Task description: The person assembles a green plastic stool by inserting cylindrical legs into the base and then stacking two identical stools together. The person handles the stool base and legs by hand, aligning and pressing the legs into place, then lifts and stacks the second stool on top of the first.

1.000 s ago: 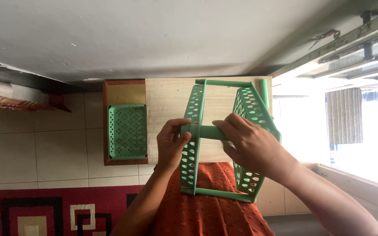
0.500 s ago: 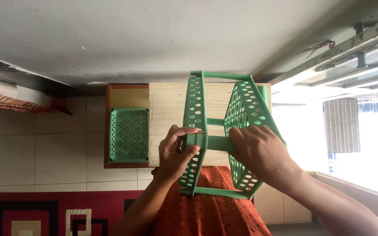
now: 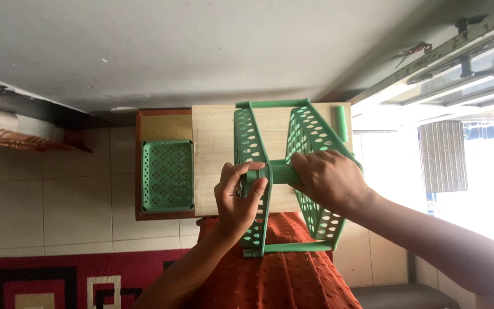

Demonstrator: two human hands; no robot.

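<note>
**Fingers wrapped on a green rack's middle tube**

Fingers of the left hand curl around the end of a short green tube, pressing it against the left perforated panel of a green plastic rack. Further right, the right hand closes over the tube's other end — its fingers folded tight where the tube meets the right perforated panel.

The rack is held up over the light wooden table, near its front edge: two upright green panels pierced with oval holes, splayed apart toward the right, joined by thin green rods at the far and near ends.

Off the table's left edge, a flat green perforated tray lies on a reddish-brown stand. At the table's far right corner a loose green tube lies alone. An orange dotted garment shows below the rack — a red patterned rug covers the floor at left.
</note>
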